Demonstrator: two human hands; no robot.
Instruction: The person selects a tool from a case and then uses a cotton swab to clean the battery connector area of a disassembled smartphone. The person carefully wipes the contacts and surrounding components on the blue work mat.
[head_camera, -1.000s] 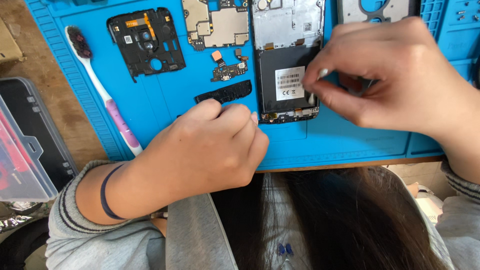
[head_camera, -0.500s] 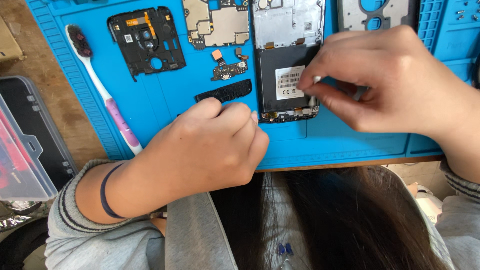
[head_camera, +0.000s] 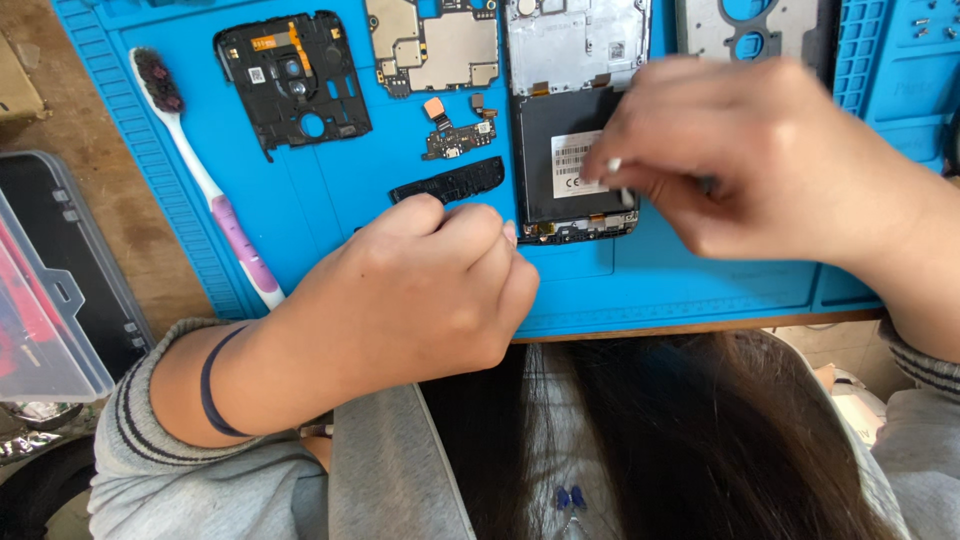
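An opened phone frame (head_camera: 575, 60) lies on the blue repair mat (head_camera: 330, 210), its black battery (head_camera: 545, 180) with a white label exposed. My right hand (head_camera: 770, 170) hovers over the battery's right side with thumb and fingers pinched together. Whether they grip anything is hidden. My left hand (head_camera: 420, 290) is curled into a fist on the mat, its knuckles next to the phone's lower left corner. It holds nothing that I can see.
On the mat lie a black inner cover (head_camera: 295, 75), a circuit board (head_camera: 435, 40), a small connector board (head_camera: 455, 135), a black strip (head_camera: 450, 182), a grey plate (head_camera: 760, 25) and a white-and-pink toothbrush (head_camera: 215, 200). A clear plastic box (head_camera: 45, 300) sits at left.
My right hand has shifted slightly left over the battery, fingers still pinched. My left hand has stayed put.
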